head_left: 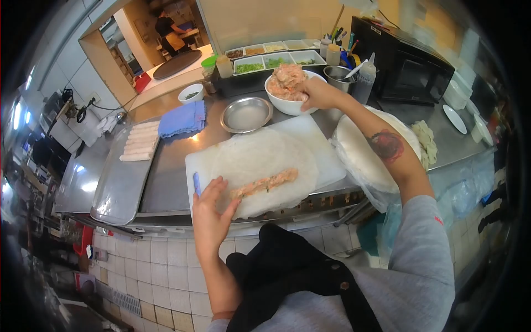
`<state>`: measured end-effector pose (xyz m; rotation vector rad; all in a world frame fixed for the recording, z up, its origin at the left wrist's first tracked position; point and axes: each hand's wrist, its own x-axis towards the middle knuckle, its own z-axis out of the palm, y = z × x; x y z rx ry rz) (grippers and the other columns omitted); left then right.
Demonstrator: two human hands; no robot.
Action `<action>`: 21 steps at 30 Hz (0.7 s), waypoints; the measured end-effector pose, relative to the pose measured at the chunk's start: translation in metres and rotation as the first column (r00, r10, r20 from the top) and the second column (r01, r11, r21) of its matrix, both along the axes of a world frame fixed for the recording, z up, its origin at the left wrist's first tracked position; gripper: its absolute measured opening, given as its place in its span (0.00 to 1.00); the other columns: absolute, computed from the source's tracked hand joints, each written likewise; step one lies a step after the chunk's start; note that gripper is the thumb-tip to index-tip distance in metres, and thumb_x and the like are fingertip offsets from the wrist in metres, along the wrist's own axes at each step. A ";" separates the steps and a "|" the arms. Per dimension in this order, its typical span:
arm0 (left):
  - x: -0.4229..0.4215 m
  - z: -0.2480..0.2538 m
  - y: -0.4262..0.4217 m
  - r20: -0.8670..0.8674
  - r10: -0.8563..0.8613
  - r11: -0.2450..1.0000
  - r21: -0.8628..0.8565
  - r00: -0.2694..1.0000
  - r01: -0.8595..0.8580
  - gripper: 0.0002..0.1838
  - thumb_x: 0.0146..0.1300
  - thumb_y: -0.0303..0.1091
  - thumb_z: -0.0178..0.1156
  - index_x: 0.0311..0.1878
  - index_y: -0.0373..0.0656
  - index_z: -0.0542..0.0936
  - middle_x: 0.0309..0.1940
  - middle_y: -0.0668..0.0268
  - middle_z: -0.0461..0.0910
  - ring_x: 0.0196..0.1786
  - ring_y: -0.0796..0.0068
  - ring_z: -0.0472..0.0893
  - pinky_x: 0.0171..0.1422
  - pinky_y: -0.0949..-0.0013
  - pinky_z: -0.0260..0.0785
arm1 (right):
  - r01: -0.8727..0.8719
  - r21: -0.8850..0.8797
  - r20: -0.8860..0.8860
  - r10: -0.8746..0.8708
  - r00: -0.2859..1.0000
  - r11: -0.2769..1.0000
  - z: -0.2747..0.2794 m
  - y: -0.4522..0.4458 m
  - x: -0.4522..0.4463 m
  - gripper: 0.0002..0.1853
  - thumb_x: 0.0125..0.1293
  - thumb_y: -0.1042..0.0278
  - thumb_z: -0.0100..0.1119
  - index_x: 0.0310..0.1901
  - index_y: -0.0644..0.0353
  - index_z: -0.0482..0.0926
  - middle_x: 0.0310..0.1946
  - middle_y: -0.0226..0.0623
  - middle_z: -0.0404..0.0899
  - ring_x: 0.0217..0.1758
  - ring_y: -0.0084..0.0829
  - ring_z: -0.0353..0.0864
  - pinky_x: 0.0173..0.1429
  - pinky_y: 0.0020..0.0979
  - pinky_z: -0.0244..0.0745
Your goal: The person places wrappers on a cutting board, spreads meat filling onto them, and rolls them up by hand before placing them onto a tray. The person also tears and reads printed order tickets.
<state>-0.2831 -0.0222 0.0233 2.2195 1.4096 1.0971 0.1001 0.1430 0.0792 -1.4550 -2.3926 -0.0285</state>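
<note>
A round, translucent wrapper sheet [227, 160] lies on a white cutting board [326, 145]. Across its near part runs a strip of pinkish minced filling [266, 182] with green and orange flecks. My left hand [211, 210] rests at the left front edge of the board and wrapper, fingers extended and thumb apart, holding nothing. Beyond the board stands a white bowl [281, 104] heaped with the same minced filling [289, 78]. My right hand [316, 95] reaches over its right rim, with curled fingers gripping some of the filling; the fingertips are partly hidden.
Left are a metal tray [119, 180] with several white rolls [141, 141] and a folded blue cloth [181, 119]. A metal bowl [246, 114] sits behind the board. A stack of round wrappers [354, 138] in plastic lies right. Topping containers [276, 60] line the back; another person [171, 34] works beyond.
</note>
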 end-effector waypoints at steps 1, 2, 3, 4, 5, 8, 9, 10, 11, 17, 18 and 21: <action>-0.001 -0.001 0.000 -0.007 0.001 1.000 -0.018 1.000 -0.001 0.23 0.54 0.33 0.71 0.54 0.38 0.81 0.60 0.54 0.79 0.66 0.53 0.75 0.75 0.41 0.51 | -0.017 0.081 -0.052 0.021 0.998 0.997 0.003 -0.004 0.001 0.19 0.43 0.67 0.77 0.29 0.65 0.75 0.24 0.48 0.76 0.30 0.45 0.76 0.36 0.39 0.69; -0.002 0.000 0.000 -0.010 0.003 1.000 -0.029 1.000 -0.004 0.23 0.54 0.33 0.71 0.54 0.38 0.81 0.60 0.54 0.79 0.66 0.53 0.75 0.75 0.41 0.51 | 0.038 0.000 -0.180 -0.037 0.983 0.999 0.011 -0.012 -0.004 0.19 0.43 0.69 0.77 0.28 0.66 0.73 0.22 0.46 0.74 0.28 0.44 0.74 0.35 0.38 0.69; -0.002 0.001 0.001 -0.015 -0.002 1.000 -0.011 1.000 0.002 0.23 0.54 0.33 0.71 0.55 0.38 0.81 0.60 0.54 0.79 0.66 0.53 0.75 0.75 0.40 0.51 | 0.072 0.027 -0.111 -0.068 0.992 0.997 0.030 -0.033 -0.017 0.21 0.43 0.68 0.78 0.28 0.66 0.71 0.21 0.42 0.73 0.26 0.43 0.73 0.35 0.37 0.69; -0.003 0.002 0.001 -0.021 -0.007 1.000 0.003 1.000 0.007 0.23 0.55 0.34 0.71 0.55 0.38 0.81 0.60 0.54 0.79 0.66 0.53 0.75 0.75 0.40 0.52 | 0.058 -0.004 -0.145 -0.058 0.988 0.998 0.044 -0.055 -0.029 0.19 0.46 0.68 0.77 0.29 0.66 0.73 0.22 0.41 0.74 0.26 0.42 0.73 0.36 0.36 0.70; -0.003 0.004 0.000 -0.027 -0.001 1.000 -0.018 1.000 0.001 0.23 0.55 0.34 0.71 0.55 0.38 0.81 0.60 0.54 0.79 0.66 0.53 0.75 0.75 0.40 0.52 | 0.044 -0.036 -0.180 -0.049 0.982 0.998 0.049 -0.072 -0.039 0.17 0.50 0.68 0.75 0.30 0.66 0.74 0.22 0.40 0.74 0.27 0.42 0.73 0.37 0.35 0.71; 0.007 0.008 0.000 -0.002 -0.028 1.000 -0.014 1.000 0.028 0.24 0.55 0.34 0.71 0.55 0.38 0.81 0.61 0.55 0.78 0.66 0.52 0.75 0.74 0.38 0.52 | -0.279 -0.203 -0.352 0.196 0.915 0.938 0.031 -0.112 -0.066 0.10 0.58 0.68 0.70 0.35 0.65 0.80 0.25 0.42 0.79 0.29 0.42 0.78 0.39 0.34 0.74; 0.012 0.008 -0.001 -0.006 -0.055 0.998 0.000 0.998 0.055 0.24 0.55 0.34 0.71 0.55 0.38 0.81 0.61 0.55 0.79 0.65 0.53 0.75 0.74 0.38 0.52 | -0.240 -0.177 -0.336 0.170 0.926 0.954 0.020 -0.127 -0.079 0.09 0.59 0.69 0.67 0.37 0.64 0.82 0.27 0.43 0.81 0.31 0.42 0.80 0.41 0.35 0.76; 0.018 0.008 -0.001 -0.009 -0.082 0.996 0.017 0.997 0.082 0.23 0.55 0.33 0.71 0.55 0.38 0.81 0.61 0.56 0.79 0.65 0.53 0.76 0.74 0.38 0.52 | -0.200 -0.148 -0.320 0.144 0.937 0.969 0.008 -0.141 -0.091 0.08 0.61 0.70 0.65 0.39 0.64 0.84 0.30 0.43 0.83 0.33 0.43 0.82 0.42 0.35 0.77; 0.025 0.006 -0.002 -0.004 -0.080 0.997 0.012 0.997 0.080 0.23 0.55 0.33 0.71 0.55 0.38 0.81 0.61 0.56 0.79 0.65 0.53 0.76 0.74 0.38 0.52 | -0.201 -0.155 -0.316 0.144 0.938 0.967 -0.005 -0.149 -0.100 0.08 0.61 0.70 0.65 0.39 0.64 0.84 0.30 0.43 0.83 0.33 0.43 0.82 0.42 0.35 0.77; 0.070 -0.007 0.001 0.091 -0.228 0.967 0.135 0.969 0.215 0.17 0.54 0.29 0.70 0.48 0.40 0.83 0.48 0.60 0.83 0.51 0.57 0.82 0.70 0.42 0.60 | -0.019 0.065 -0.378 0.042 0.925 0.998 -0.053 -0.167 -0.128 0.06 0.56 0.72 0.68 0.35 0.61 0.86 0.32 0.42 0.84 0.37 0.44 0.83 0.43 0.39 0.77; 0.078 -0.008 0.003 0.092 -0.216 0.965 0.173 0.972 0.198 0.11 0.54 0.26 0.70 0.42 0.40 0.84 0.39 0.62 0.85 0.38 0.61 0.83 0.70 0.47 0.64 | 0.004 0.088 -0.399 0.032 0.916 0.996 -0.055 -0.169 -0.129 0.05 0.54 0.71 0.69 0.33 0.61 0.85 0.30 0.40 0.83 0.37 0.43 0.82 0.43 0.39 0.76; 0.087 -0.019 0.010 0.063 -0.193 0.959 0.223 0.979 0.175 0.08 0.55 0.25 0.69 0.39 0.41 0.85 0.38 0.63 0.85 0.35 0.60 0.83 0.69 0.47 0.65 | 0.055 0.081 -0.450 -0.012 0.893 0.995 -0.059 -0.168 -0.126 0.05 0.52 0.71 0.71 0.29 0.60 0.84 0.29 0.37 0.82 0.38 0.41 0.80 0.43 0.39 0.74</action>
